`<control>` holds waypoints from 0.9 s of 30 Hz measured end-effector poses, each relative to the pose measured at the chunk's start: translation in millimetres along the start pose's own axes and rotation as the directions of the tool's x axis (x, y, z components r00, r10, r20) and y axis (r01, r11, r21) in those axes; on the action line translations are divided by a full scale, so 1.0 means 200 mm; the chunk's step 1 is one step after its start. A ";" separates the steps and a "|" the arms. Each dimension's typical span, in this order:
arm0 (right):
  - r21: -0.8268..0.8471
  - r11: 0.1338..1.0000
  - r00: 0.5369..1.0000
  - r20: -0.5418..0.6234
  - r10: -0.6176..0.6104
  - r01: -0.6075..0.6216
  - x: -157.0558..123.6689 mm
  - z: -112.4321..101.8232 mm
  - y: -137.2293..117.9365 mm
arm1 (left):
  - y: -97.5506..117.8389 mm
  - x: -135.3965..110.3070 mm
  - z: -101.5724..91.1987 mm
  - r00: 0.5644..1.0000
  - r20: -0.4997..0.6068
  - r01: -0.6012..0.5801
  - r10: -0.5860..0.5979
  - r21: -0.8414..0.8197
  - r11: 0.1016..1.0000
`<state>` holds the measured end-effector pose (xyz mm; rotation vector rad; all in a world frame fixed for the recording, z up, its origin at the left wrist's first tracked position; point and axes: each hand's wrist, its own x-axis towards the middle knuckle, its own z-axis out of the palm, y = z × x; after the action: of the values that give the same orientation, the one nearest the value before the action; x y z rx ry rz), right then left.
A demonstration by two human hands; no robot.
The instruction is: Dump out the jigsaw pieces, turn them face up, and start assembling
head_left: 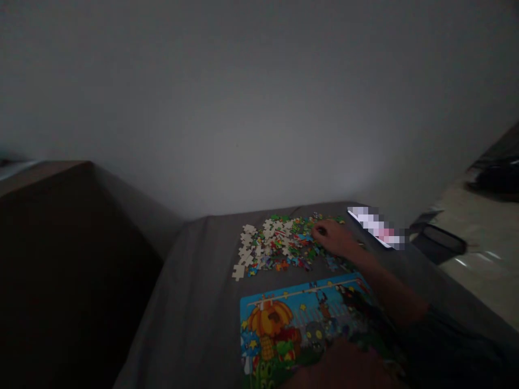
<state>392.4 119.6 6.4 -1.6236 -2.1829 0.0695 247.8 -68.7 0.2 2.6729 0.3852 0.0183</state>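
Observation:
My right hand (333, 237) is over the right side of a spread of loose jigsaw pieces (279, 243). Its fingers are curled together, and a dark spot shows between them; what they hold, if anything, I cannot make out. Some pieces lie with their pale backs up, others show colored print. Closer to me is a puzzle board (272, 319) with a cartoon picture of an orange pumpkin, a fence and a grey figure with yellow eyes. Low in the frame, my left hand (343, 364) is at the board's near part, dark and blurred, with its fingers not distinguishable.
A grey cloth-covered surface (194, 292) bears everything and meets a plain wall (235, 108) behind. A phone with a lit screen (371, 224) lies at the back right. A dark, box-like piece of furniture (73, 259) stands left. Pale floor (486, 254) shows at right.

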 end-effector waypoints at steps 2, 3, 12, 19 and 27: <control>-0.037 0.999 1.000 -0.009 0.010 -0.010 0.01 0.02 0.01 | -0.01 0.06 0.02 1.000 0.007 -0.003 0.003 -0.010 1.000; -0.058 0.998 1.000 -0.019 0.017 -0.018 0.02 0.02 0.02 | -0.01 0.08 0.04 1.000 0.010 -0.001 0.001 -0.015 1.000; -0.095 0.991 0.994 -0.047 -0.099 0.095 -0.02 0.00 -0.10 | -0.05 0.09 0.10 0.967 -0.040 0.242 -0.251 -0.159 0.957; 0.207 0.885 0.884 0.134 -0.448 0.417 -0.08 0.02 -0.23 | 0.00 0.16 0.08 0.958 0.006 0.281 -0.286 -0.208 0.937; 0.253 0.858 0.867 0.112 -0.485 0.447 -0.06 -0.01 -0.16 | -0.02 0.12 0.13 0.976 -0.039 0.204 -0.214 -0.168 0.964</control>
<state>366.3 97.1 14.2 -0.9617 -2.5403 0.3069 271.9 -69.0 -27.3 2.4618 0.6540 0.0600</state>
